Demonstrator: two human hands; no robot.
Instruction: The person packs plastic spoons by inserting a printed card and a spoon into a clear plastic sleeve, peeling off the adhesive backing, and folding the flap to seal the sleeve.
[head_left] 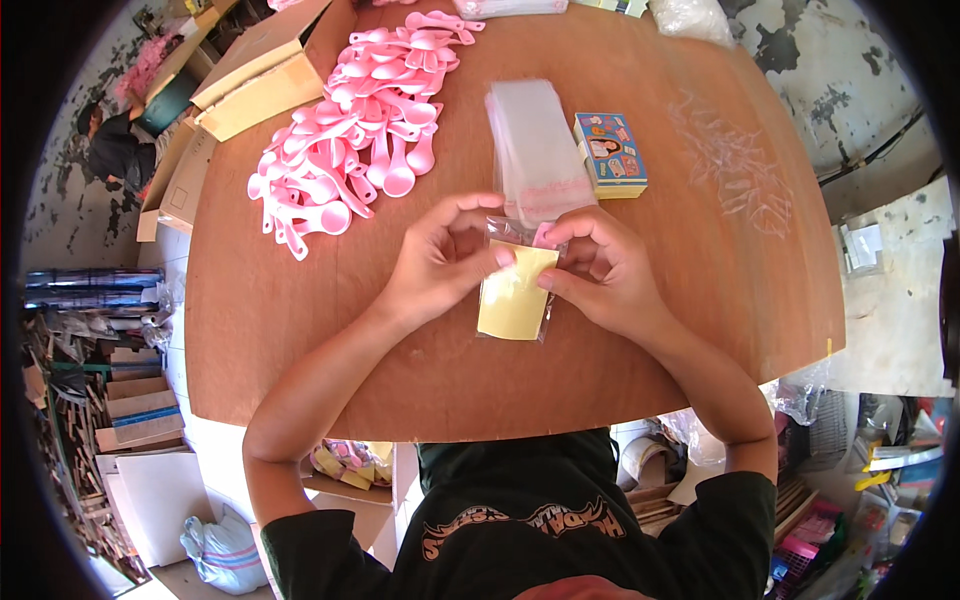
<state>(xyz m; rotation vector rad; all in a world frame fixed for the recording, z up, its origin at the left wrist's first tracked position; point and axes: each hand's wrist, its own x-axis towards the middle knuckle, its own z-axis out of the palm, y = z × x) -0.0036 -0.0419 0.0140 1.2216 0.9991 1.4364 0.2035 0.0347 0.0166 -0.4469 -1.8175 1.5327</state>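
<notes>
My left hand (440, 262) and my right hand (603, 268) both pinch the top of a small clear plastic bag (516, 295) that lies on the brown wooden table (300, 330). Inside the bag is a yellow card, and a pink spoon tip (543, 236) shows at the bag's mouth between my fingers. Just beyond my hands lies a stack of empty clear bags (537, 150). A heap of pink plastic spoons (355, 120) is spread over the far left of the table.
A small colourful printed box (611, 153) sits to the right of the bag stack. Open cardboard boxes (250, 85) stand off the table's far left corner. A person in dark clothes (115, 145) crouches at far left. Clutter lines the floor on both sides.
</notes>
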